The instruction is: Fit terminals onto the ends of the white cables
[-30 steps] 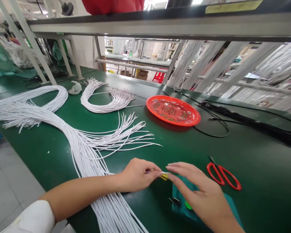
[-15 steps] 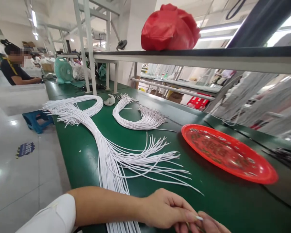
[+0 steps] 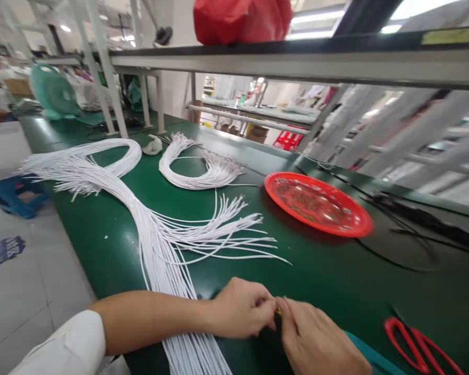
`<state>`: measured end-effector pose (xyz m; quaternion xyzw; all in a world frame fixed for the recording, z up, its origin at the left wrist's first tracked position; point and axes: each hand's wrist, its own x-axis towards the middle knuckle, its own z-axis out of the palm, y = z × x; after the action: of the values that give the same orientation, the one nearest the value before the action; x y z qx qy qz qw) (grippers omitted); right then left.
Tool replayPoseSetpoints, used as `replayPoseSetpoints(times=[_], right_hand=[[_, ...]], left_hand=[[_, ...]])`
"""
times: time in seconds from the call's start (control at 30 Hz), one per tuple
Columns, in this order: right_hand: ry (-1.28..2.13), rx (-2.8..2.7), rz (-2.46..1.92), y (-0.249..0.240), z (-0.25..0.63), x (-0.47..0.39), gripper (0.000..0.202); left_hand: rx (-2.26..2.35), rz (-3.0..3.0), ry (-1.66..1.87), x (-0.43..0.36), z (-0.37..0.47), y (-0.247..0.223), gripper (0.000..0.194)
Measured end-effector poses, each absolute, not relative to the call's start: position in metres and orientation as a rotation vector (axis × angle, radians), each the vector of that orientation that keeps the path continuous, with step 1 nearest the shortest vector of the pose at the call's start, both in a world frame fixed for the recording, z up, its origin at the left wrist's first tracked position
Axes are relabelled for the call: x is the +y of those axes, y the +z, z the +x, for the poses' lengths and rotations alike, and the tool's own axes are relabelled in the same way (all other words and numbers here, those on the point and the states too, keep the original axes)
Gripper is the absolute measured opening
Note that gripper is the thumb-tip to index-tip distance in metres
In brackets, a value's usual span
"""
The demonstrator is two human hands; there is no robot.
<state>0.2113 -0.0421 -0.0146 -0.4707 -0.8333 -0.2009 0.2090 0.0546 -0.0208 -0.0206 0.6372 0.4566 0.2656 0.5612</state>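
- Left hand [image 3: 244, 307]: thumb and fingers pinched close together at the small yellow piece; bare forearm laid across above the white cables, white sleeve [image 3: 72, 344] pushed up near the elbow.
- Right hand [image 3: 312, 333]: drawn narrow, thumb and fingertips meeting those of the left at the same piece.
- Small yellow piece [image 3: 279, 310]: held between the fingertips of both hands, above the near part of the worktop [image 3: 109, 260]; mostly covered by the fingers, form not readable.
- White cables [image 3: 160, 250], one large bundle: lying lengthwise on the green worktop, passing beneath the left forearm; a spray of loose ends fanned toward the right, a loop at the far left.
- Coiled white cables [image 3: 187, 182], one smaller bundle: bent into an open curve beyond the fanned ends.
- Pale crumpled lump [image 3: 152, 145]: between the large bundle's loop and the coil; material cannot be told.
- Red tray [image 3: 318, 203], oval, patterned: flat on the worktop, right of the coil.
- Black cables [image 3: 430, 219]: right of the tray, blurred.
- Scissors [image 3: 418, 344], red handles: on the worktop, right of the right hand.
- Teal object [image 3: 371, 357]: partly hidden behind the right hand.
- Shelf [image 3: 297, 67]: spanning above the worktop, bearing a red bag [image 3: 238, 21].
- Green fan [image 3: 52, 92]: far left end of the worktop.
- Blue stool [image 3: 17, 195]: on the floor, left.
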Motion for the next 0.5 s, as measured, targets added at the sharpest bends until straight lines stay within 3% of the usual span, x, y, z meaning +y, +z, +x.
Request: replayPoseSetpoints(times=[0.13,0.27,0.37,0.5], right_hand=[[-0.648,-2.294,-1.349,-0.001,0.200,-0.043,0.027],[-0.472,-2.265,-1.357,0.000,0.199,-0.042,0.031],[-0.176,-2.251,-1.397,0.004,0.202,-0.045,0.030],[0.461,-2.306,-1.422,0.018,0.208,-0.055,0.032]], left_hand=[[1.059,1.481,0.639,-0.022,0.056,-0.020,0.032],[1.090,1.513,0.685,-0.026,0.056,-0.020,0.029],[1.073,1.584,0.734,-0.027,0.055,-0.018,0.028],[1.102,1.557,0.791,-0.022,0.055,-0.015,0.029]])
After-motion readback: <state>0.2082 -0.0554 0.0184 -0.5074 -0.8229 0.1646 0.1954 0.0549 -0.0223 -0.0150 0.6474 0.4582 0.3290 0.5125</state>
